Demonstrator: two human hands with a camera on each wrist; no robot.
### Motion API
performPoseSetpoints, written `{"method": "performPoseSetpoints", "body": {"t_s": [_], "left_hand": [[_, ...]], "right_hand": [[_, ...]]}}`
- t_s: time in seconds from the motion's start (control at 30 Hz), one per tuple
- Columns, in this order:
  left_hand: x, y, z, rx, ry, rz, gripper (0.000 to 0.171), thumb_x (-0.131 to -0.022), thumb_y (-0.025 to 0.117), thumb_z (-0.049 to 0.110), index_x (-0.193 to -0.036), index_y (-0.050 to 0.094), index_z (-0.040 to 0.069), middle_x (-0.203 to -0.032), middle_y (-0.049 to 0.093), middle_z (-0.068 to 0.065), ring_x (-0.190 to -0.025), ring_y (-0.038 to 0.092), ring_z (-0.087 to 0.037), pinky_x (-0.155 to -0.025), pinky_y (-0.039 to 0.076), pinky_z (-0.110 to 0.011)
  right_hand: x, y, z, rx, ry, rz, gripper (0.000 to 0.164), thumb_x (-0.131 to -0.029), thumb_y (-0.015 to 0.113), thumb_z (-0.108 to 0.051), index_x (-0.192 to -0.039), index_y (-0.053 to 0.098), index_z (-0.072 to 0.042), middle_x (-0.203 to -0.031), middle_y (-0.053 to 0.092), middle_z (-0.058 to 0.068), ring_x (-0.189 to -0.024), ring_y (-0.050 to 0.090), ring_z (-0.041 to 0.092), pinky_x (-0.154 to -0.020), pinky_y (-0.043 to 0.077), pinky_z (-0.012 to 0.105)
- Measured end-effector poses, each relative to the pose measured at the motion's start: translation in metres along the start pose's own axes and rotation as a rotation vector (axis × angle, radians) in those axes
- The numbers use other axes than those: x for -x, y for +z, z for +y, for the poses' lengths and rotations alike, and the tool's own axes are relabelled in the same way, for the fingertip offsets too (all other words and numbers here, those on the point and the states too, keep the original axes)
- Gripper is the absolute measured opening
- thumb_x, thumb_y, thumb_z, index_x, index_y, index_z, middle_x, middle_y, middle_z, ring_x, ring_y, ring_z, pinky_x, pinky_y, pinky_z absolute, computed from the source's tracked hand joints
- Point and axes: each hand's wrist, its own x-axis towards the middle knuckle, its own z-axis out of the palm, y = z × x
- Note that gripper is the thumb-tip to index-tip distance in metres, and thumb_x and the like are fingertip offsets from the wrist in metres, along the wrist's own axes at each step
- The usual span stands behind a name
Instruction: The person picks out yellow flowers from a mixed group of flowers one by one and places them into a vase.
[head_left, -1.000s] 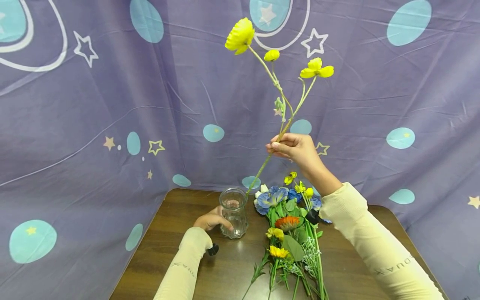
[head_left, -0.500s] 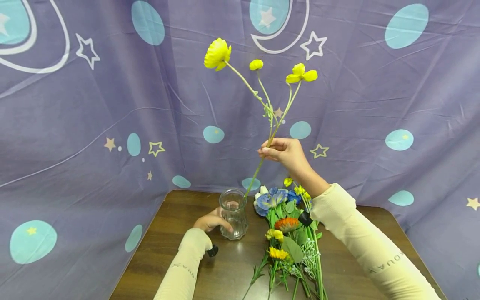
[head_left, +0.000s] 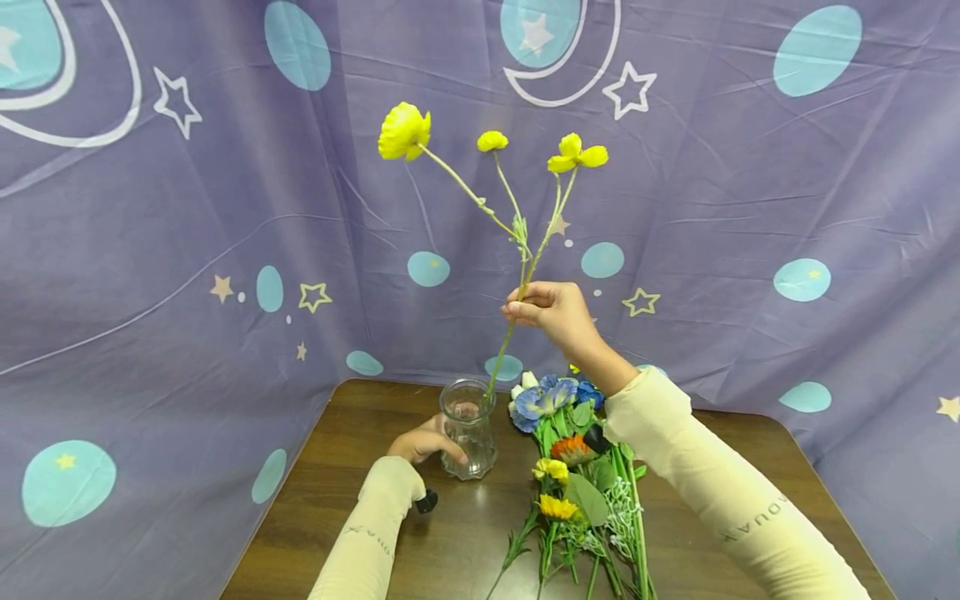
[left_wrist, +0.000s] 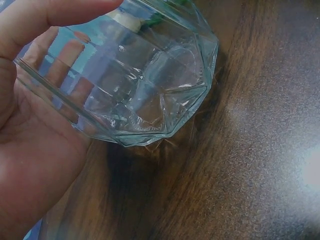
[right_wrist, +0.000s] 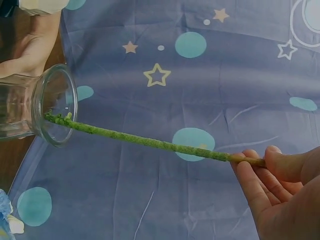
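Observation:
A clear glass vase (head_left: 471, 446) stands upright on the wooden table, its faceted base large in the left wrist view. My left hand (head_left: 429, 440) grips it from the left, thumb in front and fingers (left_wrist: 62, 62) showing through the glass. Above and to the right, my right hand (head_left: 553, 310) pinches the stem of a yellow artificial flower (head_left: 405, 132) between thumb and fingertips. That stem branches upward into three yellow heads. Its green lower part (right_wrist: 145, 142) slants down to the vase's mouth (right_wrist: 75, 102), where the tip appears just inside the rim.
Right of the vase lies a pile of artificial flowers: blue blooms (head_left: 546, 398), an orange one (head_left: 572, 450), yellow ones (head_left: 557, 507) and green leaves (head_left: 587, 498). A purple patterned curtain (head_left: 225, 208) hangs close behind and beside the table (head_left: 442, 550).
My right hand has moved left and slightly down with the yellow flower, bringing the stem's lower end to the vase's mouth. The left hand and vase have stayed put.

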Motion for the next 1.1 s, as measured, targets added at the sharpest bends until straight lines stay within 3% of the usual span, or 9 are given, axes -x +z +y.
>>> {"method": "performPoseSetpoints", "body": {"t_s": [0.17,0.37,0.6,0.9,1.1], "left_hand": [[0.001,0.001,0.002,-0.003,-0.009,0.011,0.086,-0.066,0.076,-0.012,-0.145,0.042,-0.003,-0.135,0.064,-0.012,-0.135,0.044,-0.055,-0.117,0.036,-0.059],[-0.001,-0.001,-0.002,-0.018,0.001,0.002,0.088,-0.066,0.076,-0.011,-0.146,0.041,-0.001,-0.134,0.064,-0.007,-0.133,0.049,-0.049,-0.115,0.040,-0.055],[-0.002,-0.002,-0.003,-0.025,0.047,-0.020,0.091,-0.067,0.078,-0.009,-0.149,0.040,0.001,-0.133,0.065,-0.003,-0.127,0.055,-0.037,-0.110,0.047,-0.047],[-0.002,-0.003,-0.004,-0.018,0.026,-0.009,0.092,-0.067,0.078,-0.010,-0.149,0.038,0.001,-0.135,0.064,-0.007,-0.127,0.055,-0.039,-0.110,0.048,-0.047],[0.000,-0.001,-0.002,-0.029,-0.009,0.010,0.088,-0.067,0.079,-0.008,-0.146,0.042,0.001,-0.134,0.065,-0.009,-0.129,0.053,-0.045,-0.111,0.047,-0.048]], "right_hand": [[-0.003,0.006,0.004,0.003,-0.016,0.002,0.019,-0.093,0.068,0.003,-0.105,0.067,0.017,-0.106,0.072,0.032,-0.101,0.073,0.041,-0.086,0.061,0.035],[-0.006,0.013,0.009,0.065,-0.023,0.010,0.017,-0.092,0.070,0.002,-0.103,0.069,0.014,-0.104,0.074,0.029,-0.093,0.076,0.031,-0.085,0.062,0.033],[-0.009,0.020,0.020,0.144,-0.018,0.020,0.012,-0.092,0.072,-0.002,-0.099,0.073,0.008,-0.100,0.076,0.024,-0.090,0.076,0.028,-0.084,0.062,0.032],[-0.009,0.030,0.031,0.231,-0.032,0.038,0.010,-0.091,0.074,-0.005,-0.096,0.075,0.003,-0.097,0.078,0.020,-0.089,0.077,0.029,-0.082,0.063,0.031],[-0.010,0.036,0.039,0.206,-0.024,0.046,0.010,-0.091,0.074,-0.005,-0.096,0.075,0.003,-0.099,0.078,0.019,-0.092,0.076,0.032,-0.082,0.063,0.033]]}}
